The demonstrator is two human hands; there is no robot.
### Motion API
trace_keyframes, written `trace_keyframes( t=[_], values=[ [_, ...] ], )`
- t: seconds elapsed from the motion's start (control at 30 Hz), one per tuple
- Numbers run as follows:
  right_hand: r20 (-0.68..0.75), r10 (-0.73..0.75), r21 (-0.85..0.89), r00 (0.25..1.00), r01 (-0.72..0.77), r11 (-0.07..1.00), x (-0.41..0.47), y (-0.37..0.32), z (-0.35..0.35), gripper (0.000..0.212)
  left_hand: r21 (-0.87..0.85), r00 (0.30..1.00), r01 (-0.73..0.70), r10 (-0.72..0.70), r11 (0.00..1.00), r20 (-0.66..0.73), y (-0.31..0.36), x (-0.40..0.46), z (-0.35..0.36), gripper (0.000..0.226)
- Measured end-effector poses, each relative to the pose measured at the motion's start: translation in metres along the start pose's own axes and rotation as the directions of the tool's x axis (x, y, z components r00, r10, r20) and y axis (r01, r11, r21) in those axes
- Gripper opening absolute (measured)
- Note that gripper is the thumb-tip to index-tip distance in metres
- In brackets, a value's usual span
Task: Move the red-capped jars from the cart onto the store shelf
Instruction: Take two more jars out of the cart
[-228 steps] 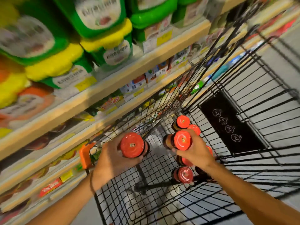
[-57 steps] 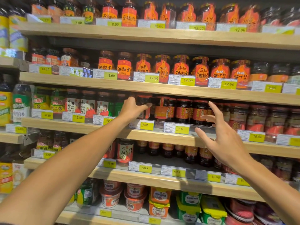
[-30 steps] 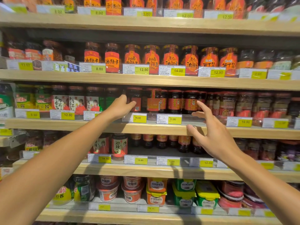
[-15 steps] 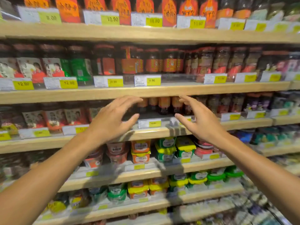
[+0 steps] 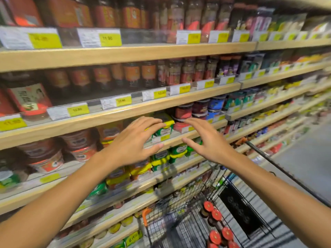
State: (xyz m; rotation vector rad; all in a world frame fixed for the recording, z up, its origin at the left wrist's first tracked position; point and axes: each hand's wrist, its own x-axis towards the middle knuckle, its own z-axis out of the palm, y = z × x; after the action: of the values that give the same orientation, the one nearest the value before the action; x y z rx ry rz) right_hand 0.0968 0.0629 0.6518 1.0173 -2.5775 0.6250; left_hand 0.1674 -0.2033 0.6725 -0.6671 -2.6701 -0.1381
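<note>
Currently, head view only: both hands are up in front of the store shelf (image 5: 125, 52), both empty. Left hand (image 5: 136, 140) has its fingers spread and loosely bent, thumb below, holding nothing. Right hand (image 5: 207, 140) is the same, fingers apart and relaxed, thumb pointing toward the left hand. The two hands are near each other but not touching, at the level of the green and yellow tubs (image 5: 161, 129).

Red-capped jars (image 5: 217, 224) sit in the cart (image 5: 179, 221) at lower right, caps up, clustered beside the black panel (image 5: 240, 212). They're well below both hands. Orange cart handle end (image 5: 146, 216) shows at the basket's left corner.

Shelves above carry dark jars with orange labels (image 5: 131, 74) behind yellow price tags (image 5: 110, 39). Frame is motion-blurred, so label text is unreadable.
</note>
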Motion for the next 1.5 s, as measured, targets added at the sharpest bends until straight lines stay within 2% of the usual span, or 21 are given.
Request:
trace_keyframes(
  t=[0.2, 0.33, 0.4, 0.53, 0.63, 0.73, 0.87, 1.07, 1.17, 1.3, 1.5],
  values=[
    [0.088, 0.236, -0.008, 0.968, -0.236, 0.972, -0.081, 0.037, 0.037, 0.062, -0.152, 0.987, -0.05, 0.072, 0.987, 0.141, 0.018, 0.003, 0.079, 0.068],
    [0.191, 0.435, -0.036, 0.88, -0.436, 0.899, -0.138, 0.067, 0.057, 0.067, -0.274, 0.955, -0.048, 0.125, 0.961, 0.27, 0.039, 0.004, 0.141, 0.074],
    [0.232, 0.496, -0.073, 0.837, -0.493, 0.867, -0.162, 0.085, 0.065, 0.071, -0.319, 0.925, -0.015, 0.134, 0.948, 0.356, 0.051, 0.007, 0.169, 0.077],
    [0.299, 0.59, -0.079, 0.75, -0.597, 0.799, -0.194, 0.125, 0.085, 0.078, -0.401, 0.876, 0.046, 0.155, 0.915, 0.456, 0.076, 0.017, 0.219, 0.069],
    [0.321, 0.629, -0.039, 0.708, -0.654, 0.756, -0.212, 0.149, 0.103, 0.075, -0.433, 0.835, 0.113, 0.151, 0.894, 0.529, 0.097, 0.024, 0.248, 0.066],
    [0.351, 0.652, 0.009, 0.672, -0.699, 0.715, -0.229, 0.173, 0.125, 0.072, -0.455, 0.83, 0.132, 0.152, 0.881, 0.536, 0.111, 0.031, 0.279, 0.066],
    [0.425, 0.678, 0.078, 0.599, -0.771, 0.632, -0.249, 0.207, 0.156, 0.073, -0.452, 0.765, 0.207, 0.144, 0.868, 0.628, 0.122, 0.042, 0.322, 0.071],
    [0.526, 0.698, 0.073, 0.485, -0.844, 0.531, -0.266, 0.255, 0.201, 0.076, -0.44, 0.709, 0.314, 0.101, 0.841, 0.698, 0.134, 0.053, 0.386, 0.061],
    [0.552, 0.708, 0.084, 0.44, -0.875, 0.478, -0.273, 0.275, 0.227, 0.076, -0.424, 0.674, 0.321, 0.111, 0.847, 0.731, 0.131, 0.052, 0.42, 0.061],
    [0.604, 0.712, 0.12, 0.356, -0.925, 0.361, -0.282, 0.299, 0.271, 0.081, -0.435, 0.66, 0.367, 0.099, 0.823, 0.744, 0.12, 0.053, 0.461, 0.062],
    [0.624, 0.743, 0.134, 0.241, -0.97, 0.202, -0.287, 0.34, 0.345, 0.088, -0.446, 0.6, 0.465, 0.098, 0.765, 0.794, 0.109, 0.041, 0.539, 0.062]
  ],
)
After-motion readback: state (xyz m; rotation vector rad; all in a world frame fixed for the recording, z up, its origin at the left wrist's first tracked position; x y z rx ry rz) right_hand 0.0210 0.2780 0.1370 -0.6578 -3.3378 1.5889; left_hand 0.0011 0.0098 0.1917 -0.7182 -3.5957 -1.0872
